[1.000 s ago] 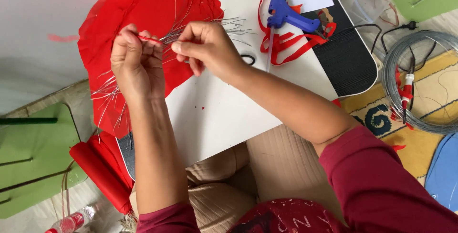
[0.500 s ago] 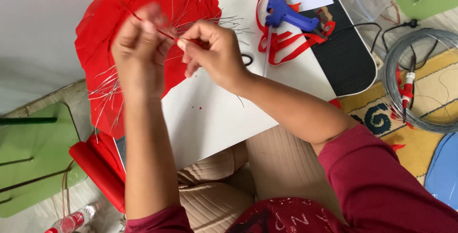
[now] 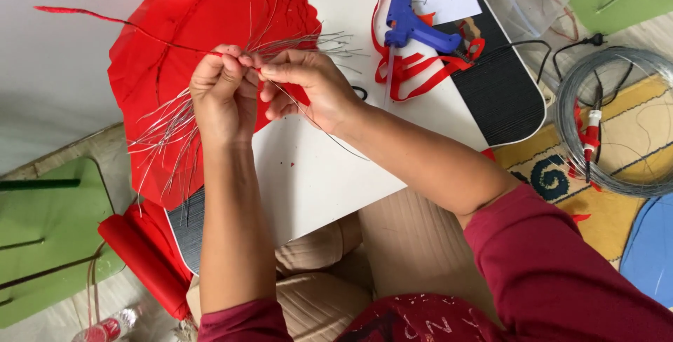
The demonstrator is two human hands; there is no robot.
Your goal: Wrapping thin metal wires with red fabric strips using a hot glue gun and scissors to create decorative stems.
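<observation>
Nearest the bottom of the frame we see our lap in beige trousers and our dark red sleeves, with a rolled red sheet lying at lower left beside a green board. Moving up, a white board rests across our knees, and both forearms reach over it to the middle of the frame. Our left hand is closed in a fist, thumb and forefinger pinched on a thin red-wrapped wire that runs off toward the upper left. Our right hand sits just beside it, touching it, fingers curled with the tips pinched on the same wire where the two hands meet. A bundle of bare silver wires fans out under the hands, down to the left and up to the right. Behind them lies a large red petal-shaped paper. Farther up, a blue glue gun rests among red ribbon, and a coil of grey wire lies at the far right.
</observation>
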